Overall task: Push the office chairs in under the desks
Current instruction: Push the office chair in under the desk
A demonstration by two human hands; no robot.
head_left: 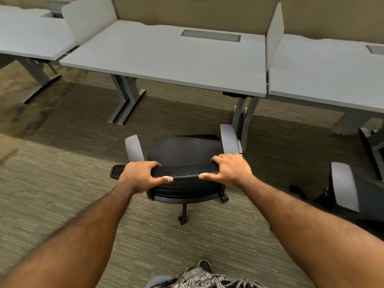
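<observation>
Grey laminate covered every worktop in the row ahead of us. We counted three: the middle worktop (162,59) at twelve o'clock, a second worktop (27,36) at ten o'clock, and a third worktop (324,73) at two o'clock. White divider panels stood between them, one panel (89,19) on the left side of the middle one and another panel (274,38) on its right side, with a tan partition wall behind. We saw two recessed cable hatches, one hatch (211,35) set in the middle surface and a second hatch (376,48) cut by the frame edge at two o'clock. Grey metal legs (126,100) held the surfaces above an olive, ribbed carpet (62,183) that filled the floor.

We counted two chairs. The black office chair (185,150) stood on the carpet at twelve o'clock, just short of the middle worktop's near edge and facing it, seat not yet beneath. It had two grey armrests, and one caster showed at its right rear. Only part of a second chair (349,188) showed at three o'clock, below the third surface.

Our left hand (141,175) was closed over the mesh top of the backrest, fingers on the far side and thumb on the near side. Our right hand (230,169) gripped the same top edge at its right end in the same way. Both bare forearms stretched forward from the lower corners. At six o'clock we made out patterned clothing and the toe of a shoe (204,266).
</observation>
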